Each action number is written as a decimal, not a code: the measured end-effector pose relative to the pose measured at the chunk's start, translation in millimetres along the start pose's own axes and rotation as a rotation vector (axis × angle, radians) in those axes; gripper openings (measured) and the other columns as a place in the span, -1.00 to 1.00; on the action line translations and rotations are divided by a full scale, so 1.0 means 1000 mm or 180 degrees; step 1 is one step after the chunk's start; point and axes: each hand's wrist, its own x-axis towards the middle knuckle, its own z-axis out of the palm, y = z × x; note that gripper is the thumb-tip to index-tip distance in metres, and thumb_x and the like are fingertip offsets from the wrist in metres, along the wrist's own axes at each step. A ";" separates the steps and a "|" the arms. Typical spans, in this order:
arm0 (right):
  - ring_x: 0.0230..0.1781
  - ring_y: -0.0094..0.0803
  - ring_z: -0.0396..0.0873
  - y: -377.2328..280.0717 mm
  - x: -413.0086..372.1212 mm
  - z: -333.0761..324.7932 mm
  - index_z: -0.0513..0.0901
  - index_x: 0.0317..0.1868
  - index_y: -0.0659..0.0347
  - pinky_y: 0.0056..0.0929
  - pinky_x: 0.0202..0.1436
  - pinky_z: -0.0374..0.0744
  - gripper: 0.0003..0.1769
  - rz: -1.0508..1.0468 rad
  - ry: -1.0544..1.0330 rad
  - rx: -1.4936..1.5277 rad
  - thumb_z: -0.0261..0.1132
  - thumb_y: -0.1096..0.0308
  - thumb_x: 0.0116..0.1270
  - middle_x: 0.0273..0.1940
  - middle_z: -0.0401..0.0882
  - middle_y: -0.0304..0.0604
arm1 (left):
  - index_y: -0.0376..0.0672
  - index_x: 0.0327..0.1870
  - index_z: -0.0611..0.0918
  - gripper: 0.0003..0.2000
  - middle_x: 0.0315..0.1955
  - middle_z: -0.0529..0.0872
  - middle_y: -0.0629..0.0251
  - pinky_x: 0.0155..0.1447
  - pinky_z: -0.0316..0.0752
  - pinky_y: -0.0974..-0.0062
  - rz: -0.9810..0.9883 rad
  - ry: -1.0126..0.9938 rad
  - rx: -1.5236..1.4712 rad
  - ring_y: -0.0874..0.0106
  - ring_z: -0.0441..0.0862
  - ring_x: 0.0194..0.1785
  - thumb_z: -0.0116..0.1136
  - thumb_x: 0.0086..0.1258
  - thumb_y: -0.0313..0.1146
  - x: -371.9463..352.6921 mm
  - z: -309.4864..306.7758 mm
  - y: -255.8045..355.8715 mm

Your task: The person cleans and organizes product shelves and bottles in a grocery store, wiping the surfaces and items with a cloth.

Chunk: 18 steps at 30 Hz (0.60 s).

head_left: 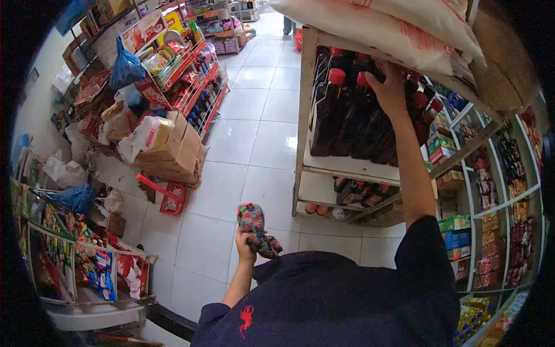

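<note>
- A person in a dark polo shirt stands at a shop shelf (347, 166), the right hand (388, 88) raised to a row of dark bottles (341, 118) with red caps.
- The right hand lies across the bottle tops, fingers spread. Whether it grips a neck or only touches the caps cannot be told.
- The left hand (245, 243) is held low at the waist, clenched around a bunched multicoloured cloth (256, 222), well apart from the shelf and over the white tiled floor (254, 144).
- White sacks (376, 26) sit stacked on the board just above the bottles, leaving little room over the caps.
- More bottles (358, 194) lie on the tier below. Cardboard boxes (173, 151) and a red basket (170, 198) stand across the aisle.
- Judged from this, the work is at the reaching stage: one hand is at the bottles and the cloth is not yet at them.
- Any next move calls for a firm hold on one neck and a careful draw outward, as the bottles are packed close under the sacks and the cloth must come up to shelf height.
</note>
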 end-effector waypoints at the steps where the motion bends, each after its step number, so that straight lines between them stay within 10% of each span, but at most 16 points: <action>1: 0.01 -0.10 0.43 -0.001 0.002 0.002 0.42 0.01 0.28 -0.27 0.10 0.35 -0.51 0.0286 -0.0256 0.0268 0.21 0.22 0.09 -0.07 0.48 0.08 | -0.36 -0.13 0.36 -0.65 -0.33 0.55 0.04 -0.26 0.55 0.30 -0.0025 -0.0001 0.0003 0.20 0.59 -0.33 -0.18 -0.02 -0.48 -0.002 0.001 0.003; 7: -0.19 -0.16 0.52 -0.005 0.001 0.005 0.49 -0.11 0.21 -0.28 -0.09 0.46 -0.62 0.0599 -0.1055 0.0179 0.23 0.26 0.03 -0.21 0.55 -0.05 | -0.36 -0.13 0.38 -0.63 -0.36 0.55 0.06 -0.30 0.56 0.28 0.0053 0.0029 -0.0234 0.18 0.60 -0.38 -0.18 -0.04 -0.46 0.004 0.015 0.000; 18: -0.20 -0.20 0.45 -0.008 -0.018 0.005 0.50 -0.25 0.10 -0.22 0.00 0.35 -0.67 -0.0393 -0.0438 -0.0840 0.31 0.25 -0.08 -0.32 0.48 -0.17 | -0.35 -0.12 0.42 -0.60 -0.32 0.56 0.23 -0.17 0.46 0.52 0.0101 -0.0045 0.0957 0.45 0.53 -0.31 -0.14 -0.10 -0.54 0.003 0.055 -0.001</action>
